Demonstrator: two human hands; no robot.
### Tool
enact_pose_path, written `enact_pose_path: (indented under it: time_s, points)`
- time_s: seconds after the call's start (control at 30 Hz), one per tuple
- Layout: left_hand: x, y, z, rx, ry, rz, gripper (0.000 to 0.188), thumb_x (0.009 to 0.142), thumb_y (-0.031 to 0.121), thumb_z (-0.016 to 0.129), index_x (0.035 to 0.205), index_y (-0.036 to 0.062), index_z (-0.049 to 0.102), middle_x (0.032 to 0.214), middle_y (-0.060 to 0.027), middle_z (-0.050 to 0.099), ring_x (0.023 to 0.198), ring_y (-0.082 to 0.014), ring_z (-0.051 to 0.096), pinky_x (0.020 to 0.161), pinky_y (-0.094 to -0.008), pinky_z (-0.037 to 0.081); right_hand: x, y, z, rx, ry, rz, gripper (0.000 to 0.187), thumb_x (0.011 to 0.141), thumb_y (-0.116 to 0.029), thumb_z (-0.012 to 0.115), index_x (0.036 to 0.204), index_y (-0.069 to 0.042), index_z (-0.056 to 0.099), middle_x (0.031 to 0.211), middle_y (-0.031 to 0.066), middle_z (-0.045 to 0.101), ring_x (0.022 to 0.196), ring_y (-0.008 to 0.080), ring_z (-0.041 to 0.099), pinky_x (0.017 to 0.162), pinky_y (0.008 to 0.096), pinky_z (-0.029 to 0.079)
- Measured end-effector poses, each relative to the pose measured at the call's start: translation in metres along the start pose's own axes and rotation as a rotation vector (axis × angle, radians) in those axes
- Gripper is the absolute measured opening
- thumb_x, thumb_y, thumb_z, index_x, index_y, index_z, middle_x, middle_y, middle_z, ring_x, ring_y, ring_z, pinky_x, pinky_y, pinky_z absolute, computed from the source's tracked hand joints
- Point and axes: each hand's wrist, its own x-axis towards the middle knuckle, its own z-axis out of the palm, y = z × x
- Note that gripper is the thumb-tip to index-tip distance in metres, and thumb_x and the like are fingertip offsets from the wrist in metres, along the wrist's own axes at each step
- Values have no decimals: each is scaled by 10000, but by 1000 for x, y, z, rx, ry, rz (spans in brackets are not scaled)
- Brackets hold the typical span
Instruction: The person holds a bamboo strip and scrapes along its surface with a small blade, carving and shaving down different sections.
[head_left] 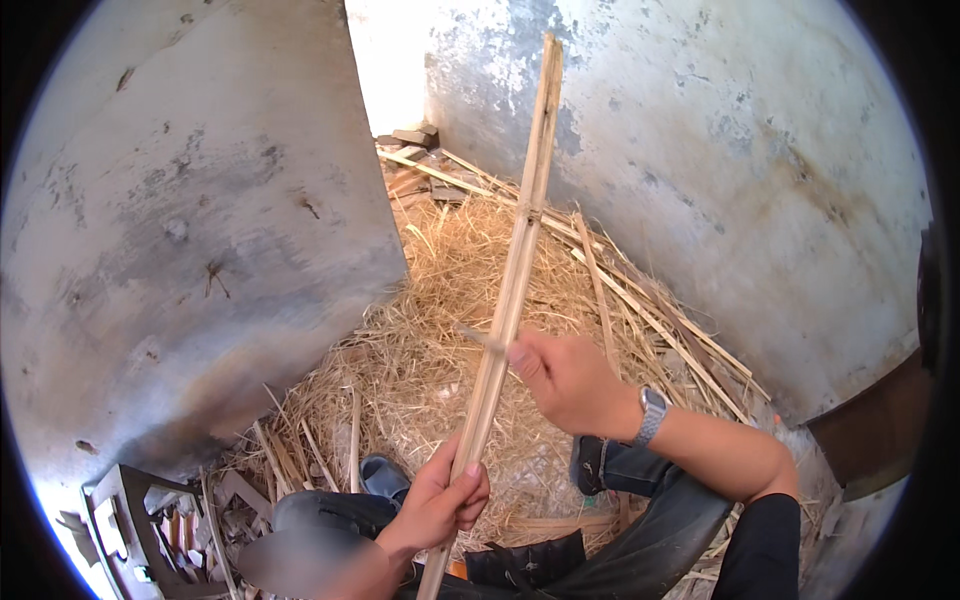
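Observation:
A long split length of bamboo, pale and grooved along its face, slants upward in front of me from my lap toward the far wall. My left hand is wrapped round its lower part. Higher up, my right hand is closed beside the bamboo, its thumb near the edge. From that fist a thin grey blade lies across the bamboo, its tip sticking out on the left; the knife's handle is hidden in my fingers. A watch sits on my right wrist.
Straw-like shavings cover the floor. Several long bamboo strips lie along the right wall. A worn grey wall stands on the left. A dark frame is at lower left, and a black pouch lies between my legs.

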Motion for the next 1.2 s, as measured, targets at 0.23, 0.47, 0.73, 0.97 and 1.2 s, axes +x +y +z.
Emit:
enact_pose_path:
  time_s: [0.23, 0.47, 0.73, 0.97, 1.2]
  points:
    - [12, -11, 8, -43, -32, -87, 622, 1063, 236, 567, 1604, 224, 260, 728, 11, 349, 521, -79, 314, 439, -226, 258, -46, -2, 6, -574, -165, -36, 426, 1085, -488, 464, 934, -117, 609, 570, 120, 606, 484, 363, 618, 437, 484, 465]
    - [4, -18, 17, -11, -140, -122, 683, 1028, 232, 606, 1614, 240, 256, 719, 16, 344, 515, -81, 322, 431, -227, 262, -34, 15, -37, -687, 1, 61, 454, 1094, -520, 415, 1008, -130, 632, 514, 109, 566, 449, 339, 608, 398, 478, 454]
    - [6, -6, 17, 92, -112, -71, 638, 1077, 194, 555, 1629, 243, 238, 749, 22, 366, 528, -66, 324, 456, -219, 273, -51, 14, -24, -709, -5, -77, 430, 1093, -505, 424, 1021, -150, 656, 526, 98, 582, 443, 324, 611, 403, 485, 455]
    - [-1, -5, 15, 106, -32, -66, 672, 1043, 215, 587, 1628, 182, 258, 695, 30, 344, 483, -67, 309, 423, -237, 261, -52, 5, -21, -808, -82, -45, 448, 1089, -513, 437, 868, -153, 588, 510, 56, 551, 380, 272, 518, 376, 444, 399]
    - [9, -9, 0, 79, 14, -103, 562, 1092, 195, 534, 1604, 216, 303, 725, 31, 359, 503, -64, 329, 437, -224, 278, -23, 25, -8, -755, -158, 34, 482, 1087, -523, 433, 849, -135, 592, 498, 62, 540, 389, 261, 538, 368, 432, 392]
